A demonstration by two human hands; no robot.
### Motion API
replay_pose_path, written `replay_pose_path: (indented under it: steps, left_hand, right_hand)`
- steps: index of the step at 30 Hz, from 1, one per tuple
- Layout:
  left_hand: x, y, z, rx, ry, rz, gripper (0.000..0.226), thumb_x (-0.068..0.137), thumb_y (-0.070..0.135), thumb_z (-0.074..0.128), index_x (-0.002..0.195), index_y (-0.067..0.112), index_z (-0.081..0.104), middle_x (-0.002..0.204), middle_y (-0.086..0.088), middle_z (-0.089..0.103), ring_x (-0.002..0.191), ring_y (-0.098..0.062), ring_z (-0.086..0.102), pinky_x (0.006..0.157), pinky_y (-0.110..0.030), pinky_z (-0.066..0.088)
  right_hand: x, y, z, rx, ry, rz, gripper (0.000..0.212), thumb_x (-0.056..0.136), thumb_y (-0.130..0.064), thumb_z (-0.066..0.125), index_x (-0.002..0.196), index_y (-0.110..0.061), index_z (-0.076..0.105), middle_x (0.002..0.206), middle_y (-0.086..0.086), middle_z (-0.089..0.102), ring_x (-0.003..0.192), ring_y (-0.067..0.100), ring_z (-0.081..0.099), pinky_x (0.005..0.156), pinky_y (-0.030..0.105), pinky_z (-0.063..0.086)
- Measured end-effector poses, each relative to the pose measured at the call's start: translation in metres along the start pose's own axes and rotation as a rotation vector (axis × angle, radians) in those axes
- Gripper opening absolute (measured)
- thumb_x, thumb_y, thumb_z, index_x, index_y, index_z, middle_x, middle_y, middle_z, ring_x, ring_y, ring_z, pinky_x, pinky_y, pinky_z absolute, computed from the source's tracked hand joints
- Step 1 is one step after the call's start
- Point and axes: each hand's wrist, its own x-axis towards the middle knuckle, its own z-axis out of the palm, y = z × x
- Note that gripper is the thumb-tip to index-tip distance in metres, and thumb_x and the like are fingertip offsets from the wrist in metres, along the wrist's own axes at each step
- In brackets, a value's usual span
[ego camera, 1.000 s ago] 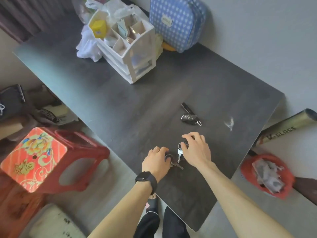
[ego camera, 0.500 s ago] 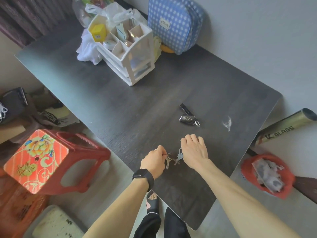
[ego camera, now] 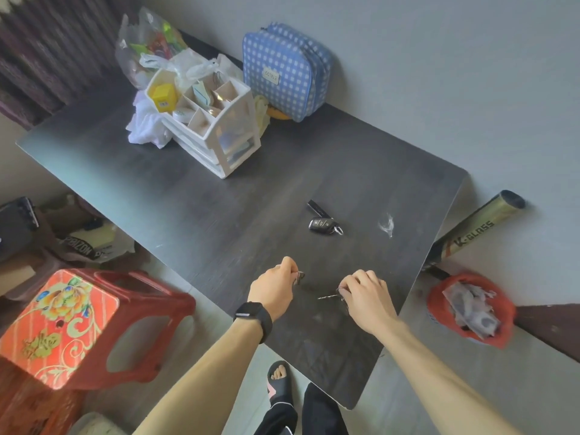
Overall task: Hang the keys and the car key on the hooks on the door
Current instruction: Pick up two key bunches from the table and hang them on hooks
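Note:
A black car key with a strap and a metal clip lies on the dark table, beyond both hands. My left hand, with a black watch on the wrist, pinches a small key at its fingertips. My right hand grips another key on a ring, whose silver blade pokes out to the left. The two hands are apart, just above the table near its front edge. No door or hooks are in view.
A white drawer organiser, plastic bags and a blue checked pouch stand at the table's far end by the wall. A red stool is on the left, a red bin and a rolled tube on the right.
The keys were in one bunch under both hands. The hands have since lifted and moved apart, each holding its own key. The car key has not moved.

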Motion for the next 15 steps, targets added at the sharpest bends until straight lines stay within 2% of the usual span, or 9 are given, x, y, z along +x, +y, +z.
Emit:
replay_pose_path:
  steps: [2,5,7,9,12,15]
  left_hand:
    - [-0.001,0.009,-0.008,0.007,0.060,0.061,0.010,0.104,0.026,0.039,0.100,0.024,0.047,0.095,0.002,0.064,0.082,-0.027,0.058,0.065,-0.040,0.051]
    - [-0.006,0.026,-0.020,-0.070,0.155,0.147,0.010,0.103,0.028,0.043,0.098,0.024,0.052,0.095,0.007,0.060,0.090,-0.020,0.052,0.066,-0.039,0.050]
    - [-0.010,0.039,-0.030,-0.161,0.166,0.172,0.010,0.103,0.028,0.046,0.099,0.023,0.055,0.100,0.008,0.056,0.094,-0.016,0.051,0.072,-0.037,0.049]
    - [-0.012,0.056,-0.042,-0.239,0.152,0.190,0.010,0.103,0.027,0.048,0.099,0.022,0.056,0.102,0.008,0.055,0.097,-0.015,0.052,0.078,-0.033,0.046]
    - [-0.014,0.090,-0.064,-0.302,0.110,0.249,0.010,0.102,0.025,0.050,0.096,0.021,0.058,0.097,0.011,0.059,0.098,-0.014,0.053,0.076,-0.024,0.039]
    - [-0.018,0.132,-0.083,-0.390,0.019,0.310,0.009,0.102,0.027,0.050,0.095,0.025,0.057,0.092,0.018,0.068,0.088,-0.012,0.063,0.067,-0.016,0.045]
  right_hand:
    - [-0.015,0.000,-0.011,0.142,0.132,0.050,0.007,0.094,-0.027,0.066,0.094,-0.022,0.071,0.105,-0.003,0.062,0.097,0.025,0.057,0.083,0.038,0.041]
    - [-0.038,-0.001,-0.030,0.358,0.327,0.139,0.002,0.090,-0.019,0.073,0.090,-0.020,0.073,0.105,-0.004,0.063,0.092,0.026,0.059,0.080,0.037,0.046]
    - [-0.053,-0.003,-0.050,0.492,0.456,0.172,0.006,0.090,-0.015,0.073,0.089,-0.020,0.072,0.103,-0.006,0.064,0.096,0.023,0.060,0.089,0.023,0.042]
    - [-0.067,-0.006,-0.076,0.584,0.557,0.192,0.015,0.091,-0.014,0.072,0.086,-0.028,0.070,0.100,-0.017,0.064,0.099,0.012,0.060,0.089,0.007,0.034]
    - [-0.090,-0.008,-0.111,0.694,0.644,0.241,0.034,0.092,-0.016,0.070,0.085,-0.048,0.062,0.103,-0.029,0.065,0.102,-0.005,0.055,0.086,0.015,0.042]
    - [-0.115,-0.004,-0.141,0.793,0.723,0.304,0.021,0.095,-0.027,0.065,0.094,-0.048,0.065,0.107,-0.027,0.069,0.108,-0.006,0.057,0.088,0.018,0.046]
